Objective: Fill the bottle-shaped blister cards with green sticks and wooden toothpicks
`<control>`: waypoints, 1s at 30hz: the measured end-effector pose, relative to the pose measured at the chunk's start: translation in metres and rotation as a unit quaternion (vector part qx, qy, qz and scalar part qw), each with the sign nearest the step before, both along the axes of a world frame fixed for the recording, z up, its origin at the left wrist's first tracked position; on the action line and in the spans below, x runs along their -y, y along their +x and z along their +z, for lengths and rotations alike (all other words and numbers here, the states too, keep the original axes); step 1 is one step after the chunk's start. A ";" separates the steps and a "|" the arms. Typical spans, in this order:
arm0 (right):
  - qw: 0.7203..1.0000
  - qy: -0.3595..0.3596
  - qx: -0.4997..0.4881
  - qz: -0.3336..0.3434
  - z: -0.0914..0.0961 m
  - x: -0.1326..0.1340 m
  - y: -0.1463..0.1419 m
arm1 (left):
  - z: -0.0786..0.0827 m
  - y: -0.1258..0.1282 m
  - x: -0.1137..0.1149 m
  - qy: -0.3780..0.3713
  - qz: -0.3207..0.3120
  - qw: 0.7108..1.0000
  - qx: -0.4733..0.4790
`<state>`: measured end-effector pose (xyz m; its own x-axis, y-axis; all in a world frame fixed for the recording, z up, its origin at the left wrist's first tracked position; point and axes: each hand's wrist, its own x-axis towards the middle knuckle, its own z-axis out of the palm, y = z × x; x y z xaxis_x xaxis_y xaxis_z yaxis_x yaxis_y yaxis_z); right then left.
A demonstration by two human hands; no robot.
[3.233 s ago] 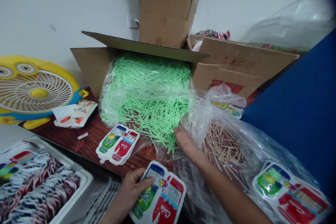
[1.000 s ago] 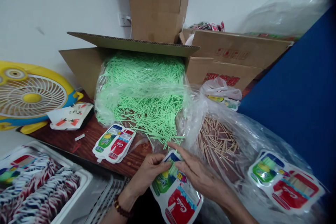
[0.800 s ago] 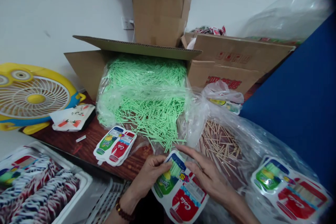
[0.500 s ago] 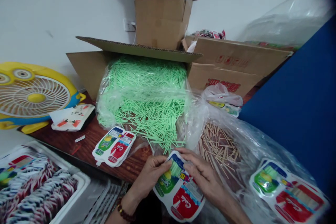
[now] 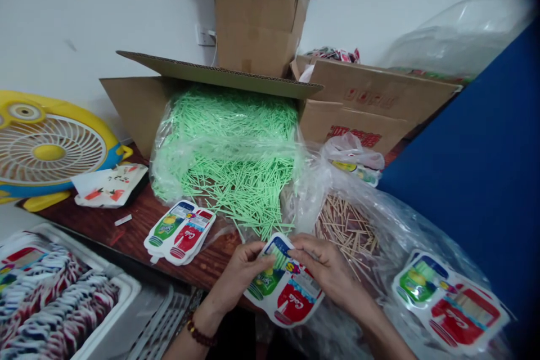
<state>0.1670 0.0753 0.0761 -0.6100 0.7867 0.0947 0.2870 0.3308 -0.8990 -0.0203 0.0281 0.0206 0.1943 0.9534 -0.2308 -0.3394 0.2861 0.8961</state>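
Right fingers (image 5: 311,245), off sticks (image 5: 257,194), on packet's (image 5: 287,284) edge

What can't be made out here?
Head view:
White plastic packet with green and red prints: upper right part behind right hand; fine print too small.
Oval yellow-and-blue plastic fan: left side cut off by left edge.
Tall brown cardboard box: inside hidden by its walls.

2 hands (image 5: 240,273) are holding 1 pouch (image 5: 295,298); 2 pouch piles (image 5: 181,233) are lying apart; 1 fan (image 5: 48,152) is standing; green sticks (image 5: 253,191) are overlapping, uncountable.
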 end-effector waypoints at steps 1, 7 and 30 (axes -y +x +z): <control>1.000 0.001 -0.003 -0.006 -0.001 -0.001 -0.001 | 0.001 0.000 0.001 -0.012 -0.018 1.000 0.018; 0.999 -0.022 -0.007 -0.038 -0.005 -0.004 -0.003 | 0.004 -0.002 0.003 -0.037 -0.012 0.998 0.042; 0.994 -0.010 0.031 0.104 0.004 -0.038 -0.012 | -0.003 -0.008 0.003 -0.030 -0.035 0.996 -0.076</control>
<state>0.1551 0.1137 0.0796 -0.7645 0.6436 0.0370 0.2699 0.3716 -0.8883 -0.0280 0.0250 0.0174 0.2173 0.9228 -0.3181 -0.1779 0.3578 0.9167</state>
